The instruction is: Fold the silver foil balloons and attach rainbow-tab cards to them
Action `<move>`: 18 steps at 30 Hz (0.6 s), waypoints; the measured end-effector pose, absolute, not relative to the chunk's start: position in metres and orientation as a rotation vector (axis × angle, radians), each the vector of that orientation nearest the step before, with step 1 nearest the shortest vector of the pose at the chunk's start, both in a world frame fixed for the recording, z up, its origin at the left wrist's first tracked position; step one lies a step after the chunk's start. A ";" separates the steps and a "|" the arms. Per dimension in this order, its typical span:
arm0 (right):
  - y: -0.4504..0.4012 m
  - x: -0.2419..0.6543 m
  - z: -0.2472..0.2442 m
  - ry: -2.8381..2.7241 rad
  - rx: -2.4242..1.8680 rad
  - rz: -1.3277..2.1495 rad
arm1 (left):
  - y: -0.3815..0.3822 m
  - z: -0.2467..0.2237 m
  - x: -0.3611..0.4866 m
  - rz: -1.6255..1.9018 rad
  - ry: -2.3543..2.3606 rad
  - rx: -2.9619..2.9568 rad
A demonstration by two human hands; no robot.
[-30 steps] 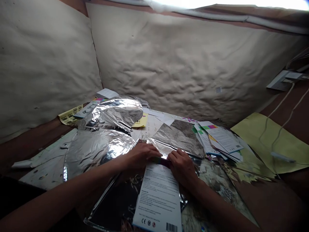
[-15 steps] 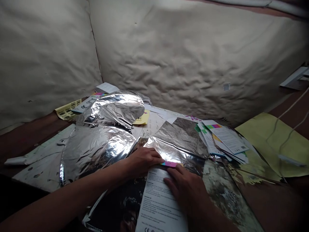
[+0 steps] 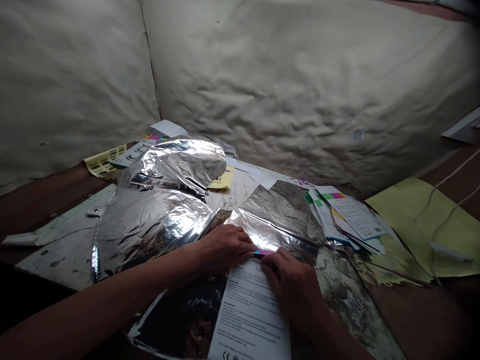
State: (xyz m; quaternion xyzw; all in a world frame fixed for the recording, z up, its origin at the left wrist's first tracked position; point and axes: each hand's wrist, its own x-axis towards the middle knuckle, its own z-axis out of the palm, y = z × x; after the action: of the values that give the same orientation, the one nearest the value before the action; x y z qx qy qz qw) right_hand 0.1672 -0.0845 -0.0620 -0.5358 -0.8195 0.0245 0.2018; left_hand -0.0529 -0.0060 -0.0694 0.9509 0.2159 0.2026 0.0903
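Observation:
My left hand lies flat, fingers together, on the folded lower edge of a crinkled silver foil sheet. My right hand presses on the top right corner of a white printed leaflet, close to my left hand. A narrow pink and teal coloured strip shows between my fingertips, partly covered. Beneath the leaflet lies a dark glossy foil sheet. Whether either hand grips anything or only presses down is hidden.
Two more foil sheets lie to the left, one bulging. A stack of printed leaflets sits at the right, beside a pale yellow-green sheet crossed by a white cable. A padded beige backrest rises behind.
My right hand has slid down onto the leaflet and back up near the coloured strip since a second ago. My view has tilted lower, and the leaflet's barcode end has left the frame.

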 end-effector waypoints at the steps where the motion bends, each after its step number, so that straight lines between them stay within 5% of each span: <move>1: -0.085 0.166 -0.062 -2.277 -1.478 -0.002 | -0.005 -0.070 -0.053 0.609 0.643 2.812; 5: -0.084 0.164 -0.059 -2.290 -1.407 -0.096 | -0.003 -0.071 -0.054 0.612 0.612 2.768; 15: -0.061 0.172 -0.041 -2.310 -1.639 0.868 | -0.011 -0.052 -0.058 0.444 0.539 2.684; 18: -0.055 0.174 -0.046 -2.240 -1.694 0.832 | -0.011 -0.057 -0.056 0.455 0.652 2.609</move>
State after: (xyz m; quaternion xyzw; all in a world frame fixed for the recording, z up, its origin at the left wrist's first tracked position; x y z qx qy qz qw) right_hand 0.1739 -0.0551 -0.0461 -0.5750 -0.7605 0.2825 0.1061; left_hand -0.0562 -0.0113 -0.0572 0.9361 0.2338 0.1631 0.2059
